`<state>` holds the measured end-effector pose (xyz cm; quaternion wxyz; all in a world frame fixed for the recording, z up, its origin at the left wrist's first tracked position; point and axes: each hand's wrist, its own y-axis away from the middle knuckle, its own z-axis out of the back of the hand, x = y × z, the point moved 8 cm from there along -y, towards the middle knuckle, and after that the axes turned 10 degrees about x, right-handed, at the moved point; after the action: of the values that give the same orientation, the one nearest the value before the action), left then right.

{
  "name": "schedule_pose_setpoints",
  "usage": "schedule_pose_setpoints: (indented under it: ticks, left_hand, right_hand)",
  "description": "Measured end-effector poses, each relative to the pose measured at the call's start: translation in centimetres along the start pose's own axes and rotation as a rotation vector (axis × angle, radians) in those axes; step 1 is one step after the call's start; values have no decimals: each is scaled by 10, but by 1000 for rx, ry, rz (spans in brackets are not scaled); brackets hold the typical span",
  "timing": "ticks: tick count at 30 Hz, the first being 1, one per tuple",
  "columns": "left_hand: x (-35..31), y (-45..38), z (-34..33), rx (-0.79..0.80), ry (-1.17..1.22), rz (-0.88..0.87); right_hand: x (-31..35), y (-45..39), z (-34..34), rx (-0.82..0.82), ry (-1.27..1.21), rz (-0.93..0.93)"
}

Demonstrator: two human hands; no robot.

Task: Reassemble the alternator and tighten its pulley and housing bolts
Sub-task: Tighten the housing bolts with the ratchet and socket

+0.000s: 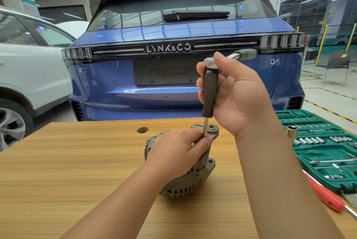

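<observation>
Alternator [190, 179] under left hand [173, 153], below right hand [237, 95] grip.

Straight ahead, a blue Lynk & Co hatchback [185, 45] fills the background, tail toward us, rear wiper [196, 15] parked across the dark glass and a "06" badge [274, 62] on the right of the tailgate. To its left sits a white car [29, 68], one alloy wheel [10, 124] showing at the frame's edge. Down front, a wood-grain bench [67, 171] with a round cable hole [142, 130] near its far edge. Off to the right on the bench, an open green socket set case [328, 153] with rows of chrome sockets, one loose socket [292, 131] standing at its left edge. A red-handled screwdriver [326, 196] lies just beside the case. Yellow-and-black floor tape [328, 95] runs behind.
</observation>
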<state>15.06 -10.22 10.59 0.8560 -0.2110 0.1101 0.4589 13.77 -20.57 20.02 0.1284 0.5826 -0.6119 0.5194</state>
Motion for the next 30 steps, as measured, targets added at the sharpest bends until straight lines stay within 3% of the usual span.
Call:
schedule_pose_setpoints:
  ticks: [3, 7, 9, 18, 23, 27, 30]
  left_hand:
    - [0, 0, -1, -5, -6, 12]
    - [1, 0, -1, -15, -6, 22]
    - [0, 0, 0, -17, -5, 12]
    - [3, -1, -2, -5, 52, 4]
    - [4, -2, -2, 8, 32, 13]
    - [0, 0, -2, 6, 24, -8]
    - [0, 0, -1, 2, 5, -26]
  right_hand:
    - [3, -1, -4, 42, -2, 88]
    - [9, 4, -8, -84, 480, 325]
    - [12, 4, -15, -42, 593, 411]
    - [2, 0, -18, 119, 372, 333]
    - [6, 1, -13, 16, 444, 348]
    - [11, 6, 0, -216, 536, 345]
    - [5, 3, 12, -260, 351, 230]
